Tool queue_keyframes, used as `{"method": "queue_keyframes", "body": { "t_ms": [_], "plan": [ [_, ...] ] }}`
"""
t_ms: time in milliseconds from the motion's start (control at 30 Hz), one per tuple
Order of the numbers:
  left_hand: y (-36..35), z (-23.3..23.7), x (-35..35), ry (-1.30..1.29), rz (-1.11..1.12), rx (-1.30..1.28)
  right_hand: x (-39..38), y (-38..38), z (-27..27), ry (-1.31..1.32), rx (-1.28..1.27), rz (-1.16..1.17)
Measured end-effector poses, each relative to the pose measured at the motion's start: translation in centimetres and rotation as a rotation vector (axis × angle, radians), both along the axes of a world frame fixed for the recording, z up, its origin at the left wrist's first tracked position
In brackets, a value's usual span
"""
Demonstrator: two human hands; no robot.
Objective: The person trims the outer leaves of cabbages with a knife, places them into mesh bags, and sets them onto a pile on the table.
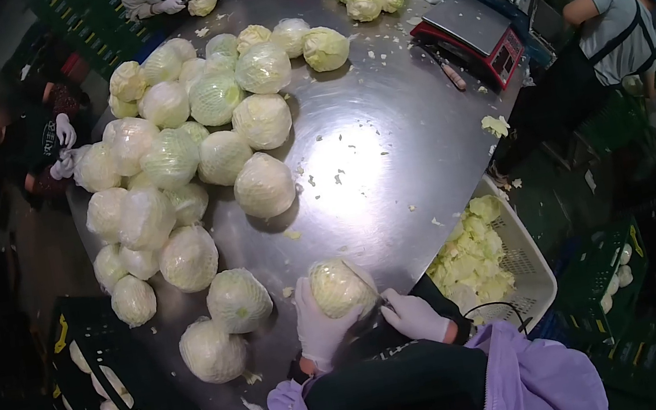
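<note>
At the table's near edge my left hand (321, 326), in a white glove, is wrapped round the left side of a pale cabbage (341, 287). The cabbage has a shiny surface. My right hand (416, 315), also gloved, is closed just right of the cabbage, its fingers curled. A small dark, thin piece shows at the fingertips, but what it belongs to is not clear. Two film-wrapped cabbages (238, 300) lie left of my left hand. Farther off is a large pile of wrapped cabbages (170, 157).
The metal table (364, 216) carries leaf scraps, a red scale (472, 32), a knife (454, 77) and unwrapped cabbages (363, 5). A white basket (536, 271) of leaves stands right; a green crate (112, 359) left. Co-workers stand left, right and at the far side.
</note>
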State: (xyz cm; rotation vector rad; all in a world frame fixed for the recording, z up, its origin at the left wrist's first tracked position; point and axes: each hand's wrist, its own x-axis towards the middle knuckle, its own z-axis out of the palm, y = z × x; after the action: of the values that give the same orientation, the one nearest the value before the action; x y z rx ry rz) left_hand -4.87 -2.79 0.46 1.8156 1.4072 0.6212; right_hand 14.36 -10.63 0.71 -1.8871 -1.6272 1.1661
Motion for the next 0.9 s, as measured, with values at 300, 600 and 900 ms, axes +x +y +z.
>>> {"method": "queue_keyframes", "body": {
  "t_ms": [300,600,900],
  "plan": [
    [2.0,0.4,-0.4,0.012,0.065,-0.048,0.2,-0.2,0.5,-0.057,-0.085,0.028],
    [5.3,0.2,0.5,0.053,0.088,-0.141,-0.4,5.6,-4.7,-0.209,0.018,-0.018],
    [5.4,-1.2,0.4,0.040,-0.048,0.001,-0.7,5.3,-3.3,-0.001,-0.054,-0.031]
  ]
}}
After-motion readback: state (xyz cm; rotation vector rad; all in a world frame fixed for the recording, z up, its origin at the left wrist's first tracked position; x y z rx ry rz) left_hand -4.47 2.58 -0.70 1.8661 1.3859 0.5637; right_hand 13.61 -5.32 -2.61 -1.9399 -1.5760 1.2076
